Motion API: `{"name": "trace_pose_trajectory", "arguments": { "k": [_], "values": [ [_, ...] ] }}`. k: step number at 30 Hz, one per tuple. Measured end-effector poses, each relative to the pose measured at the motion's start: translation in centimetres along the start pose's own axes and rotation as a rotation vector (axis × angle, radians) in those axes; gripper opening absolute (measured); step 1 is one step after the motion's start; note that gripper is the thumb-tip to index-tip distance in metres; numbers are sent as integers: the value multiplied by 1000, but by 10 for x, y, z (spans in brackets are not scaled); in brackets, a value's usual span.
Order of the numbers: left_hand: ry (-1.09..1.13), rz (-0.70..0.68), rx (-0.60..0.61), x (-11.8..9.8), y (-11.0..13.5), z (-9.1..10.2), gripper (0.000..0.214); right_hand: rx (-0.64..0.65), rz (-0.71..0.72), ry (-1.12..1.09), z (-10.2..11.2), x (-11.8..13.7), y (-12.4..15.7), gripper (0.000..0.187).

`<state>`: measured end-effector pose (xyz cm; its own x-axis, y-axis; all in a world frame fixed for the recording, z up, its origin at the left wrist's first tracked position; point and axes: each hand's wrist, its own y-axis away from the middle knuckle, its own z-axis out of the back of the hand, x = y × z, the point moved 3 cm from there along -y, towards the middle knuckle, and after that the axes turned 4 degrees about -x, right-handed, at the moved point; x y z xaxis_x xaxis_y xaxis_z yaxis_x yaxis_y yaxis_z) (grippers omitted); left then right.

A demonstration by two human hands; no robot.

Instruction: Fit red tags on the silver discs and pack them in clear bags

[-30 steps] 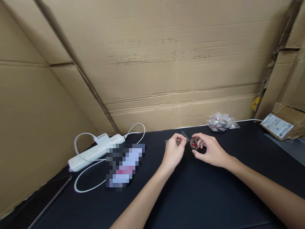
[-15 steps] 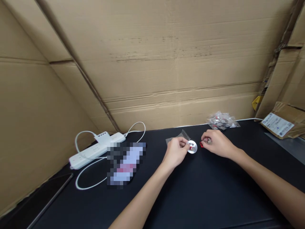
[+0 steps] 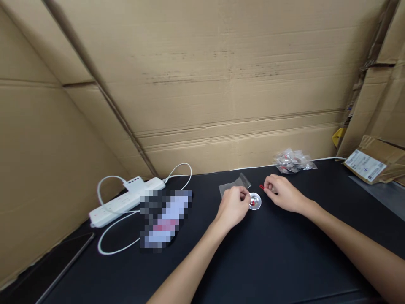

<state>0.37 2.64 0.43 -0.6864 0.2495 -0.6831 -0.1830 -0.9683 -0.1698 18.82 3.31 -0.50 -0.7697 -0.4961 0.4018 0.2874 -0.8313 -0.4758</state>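
Observation:
My left hand (image 3: 234, 203) is closed in a pinch at the left rim of a small, shiny silver dish-shaped disc (image 3: 255, 205). A red spot and reflections show near the disc's middle. To its right, my right hand (image 3: 283, 192) is closed too, its fingertips pinching a thin red loop (image 3: 262, 187) that sticks out to the left. Whatever else lies inside the right fingers is hidden. A small clear plastic bag (image 3: 243, 180) lies just behind my left hand, partly covered by it.
Several clear bags with shiny and red pieces (image 3: 292, 161) lie against the cardboard wall (image 3: 234, 93). At left are a white power strip (image 3: 110, 210), white cables and a blurred-out object (image 3: 167, 221). A labelled brown package (image 3: 367, 162) sits at right on the black table (image 3: 259, 261).
The disc has tilted and lies slightly lower, showing its hollow more. My right hand has shifted a little left, and the red piece at its fingertips now shows as a loop.

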Motion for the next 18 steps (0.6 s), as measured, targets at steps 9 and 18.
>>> {"name": "trace_pose_trajectory", "arguments": {
  "k": [9, 18],
  "values": [
    [-135, -8, -87, -2, 1, 4, 20, 44, -89, 20, 0, -21, -3, 9],
    [122, -113, -147, -9, 1, 8, 17, -140, -112, -430, 5, 3, -6, 11]
  ]
}}
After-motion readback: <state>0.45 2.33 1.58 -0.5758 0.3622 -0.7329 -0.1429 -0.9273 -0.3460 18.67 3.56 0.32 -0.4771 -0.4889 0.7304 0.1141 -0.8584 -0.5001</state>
